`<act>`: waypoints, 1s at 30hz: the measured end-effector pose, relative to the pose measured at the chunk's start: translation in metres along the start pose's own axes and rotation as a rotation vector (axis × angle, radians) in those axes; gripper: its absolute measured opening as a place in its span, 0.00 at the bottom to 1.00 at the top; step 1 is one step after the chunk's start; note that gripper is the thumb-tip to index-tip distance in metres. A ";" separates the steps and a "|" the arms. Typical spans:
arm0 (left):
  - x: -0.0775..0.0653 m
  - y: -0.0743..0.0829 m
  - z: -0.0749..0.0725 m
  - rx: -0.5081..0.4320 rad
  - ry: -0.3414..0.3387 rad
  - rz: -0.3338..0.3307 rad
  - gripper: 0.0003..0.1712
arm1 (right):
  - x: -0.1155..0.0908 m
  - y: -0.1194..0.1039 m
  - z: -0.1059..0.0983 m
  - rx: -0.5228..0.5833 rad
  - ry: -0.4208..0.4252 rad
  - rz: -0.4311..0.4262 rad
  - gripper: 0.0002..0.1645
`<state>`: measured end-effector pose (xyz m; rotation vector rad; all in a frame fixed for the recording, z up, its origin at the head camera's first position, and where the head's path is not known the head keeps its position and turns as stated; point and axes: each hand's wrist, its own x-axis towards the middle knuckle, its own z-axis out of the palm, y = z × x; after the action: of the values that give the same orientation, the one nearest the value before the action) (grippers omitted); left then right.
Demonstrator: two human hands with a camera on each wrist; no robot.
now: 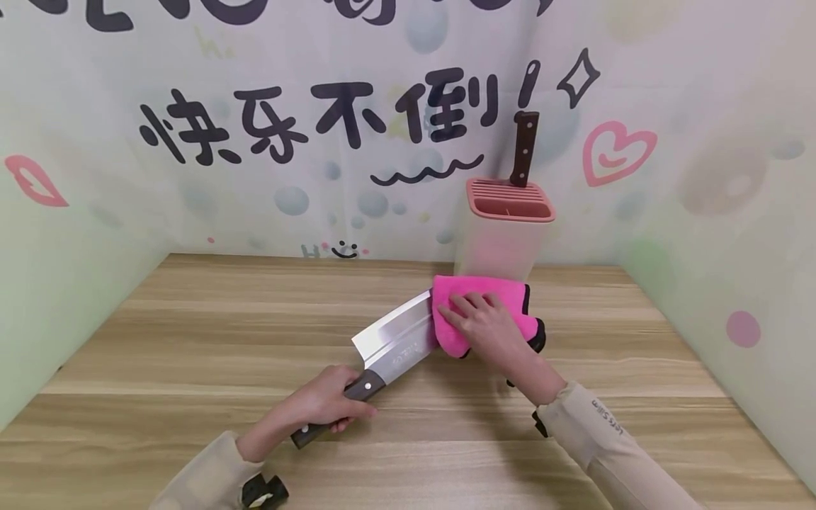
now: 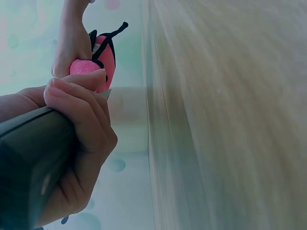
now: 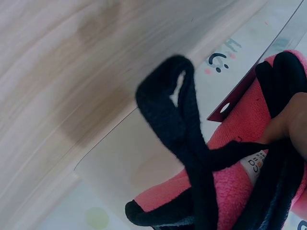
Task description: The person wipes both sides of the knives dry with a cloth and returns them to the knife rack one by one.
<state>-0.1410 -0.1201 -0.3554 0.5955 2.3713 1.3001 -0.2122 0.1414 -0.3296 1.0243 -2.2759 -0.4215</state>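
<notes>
My left hand grips the dark riveted handle of a kitchen cleaver, its fingers wrapped round it in the left wrist view. The wide shiny blade points up and to the right above the table. A bright pink towel with black edging covers the blade's far end, and my right hand holds it there, fingers bent on top. In the right wrist view, a dark blade corner with a hole sticks out past the pink towel. A black loop hangs from the towel.
A white knife block with a pink slotted top stands at the back, right behind the towel. One brown-handled knife is in it. The wood-grain table meets a printed backdrop behind and at both sides.
</notes>
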 end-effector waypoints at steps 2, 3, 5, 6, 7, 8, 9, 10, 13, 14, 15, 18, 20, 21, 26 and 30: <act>0.001 0.001 0.000 0.004 0.002 0.003 0.12 | 0.001 -0.002 -0.001 -0.009 0.000 -0.008 0.23; 0.001 0.001 0.001 0.006 0.003 0.006 0.12 | 0.001 -0.003 -0.001 -0.011 -0.002 -0.012 0.23; 0.002 0.002 0.001 0.009 0.003 0.012 0.12 | 0.002 -0.005 -0.002 -0.007 -0.009 -0.019 0.23; 0.002 0.002 0.002 0.011 0.002 0.014 0.12 | 0.002 -0.006 -0.003 -0.005 -0.015 -0.022 0.24; 0.002 0.002 0.002 0.013 0.003 0.014 0.12 | 0.002 -0.007 -0.004 -0.004 -0.019 -0.026 0.24; 0.003 0.002 0.002 0.015 0.003 0.015 0.12 | 0.002 -0.008 -0.005 -0.004 -0.023 -0.032 0.24; 0.003 0.002 0.003 0.018 0.003 0.015 0.12 | 0.003 -0.008 -0.006 0.000 -0.029 -0.038 0.24; 0.003 0.003 0.003 0.021 0.003 0.016 0.12 | 0.003 -0.009 -0.007 0.001 -0.030 -0.047 0.25; 0.005 0.002 0.004 0.021 0.004 0.012 0.12 | 0.004 -0.012 -0.009 0.010 -0.042 -0.071 0.26; 0.005 0.002 0.004 0.020 0.004 0.011 0.12 | 0.005 -0.013 -0.010 0.010 -0.045 -0.081 0.27; 0.005 0.002 0.004 0.018 0.004 0.008 0.12 | 0.005 -0.014 -0.011 0.009 -0.048 -0.089 0.27; 0.006 0.003 0.005 0.014 0.006 0.000 0.12 | 0.006 -0.018 -0.012 0.003 -0.054 -0.109 0.28; 0.007 0.003 0.006 0.009 0.006 -0.008 0.12 | 0.006 -0.020 -0.013 -0.001 -0.042 -0.124 0.28; 0.007 0.003 0.006 0.008 0.006 -0.012 0.12 | 0.006 -0.022 -0.013 0.002 -0.037 -0.131 0.28; 0.009 0.002 0.007 -0.003 0.003 -0.022 0.12 | 0.007 -0.029 -0.015 0.000 0.012 -0.179 0.26; 0.011 0.002 0.007 -0.007 -0.001 -0.023 0.12 | 0.008 -0.035 -0.016 0.009 0.055 -0.211 0.26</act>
<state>-0.1460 -0.1083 -0.3585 0.5652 2.3644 1.2976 -0.1865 0.1120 -0.3315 1.2710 -2.1309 -0.4642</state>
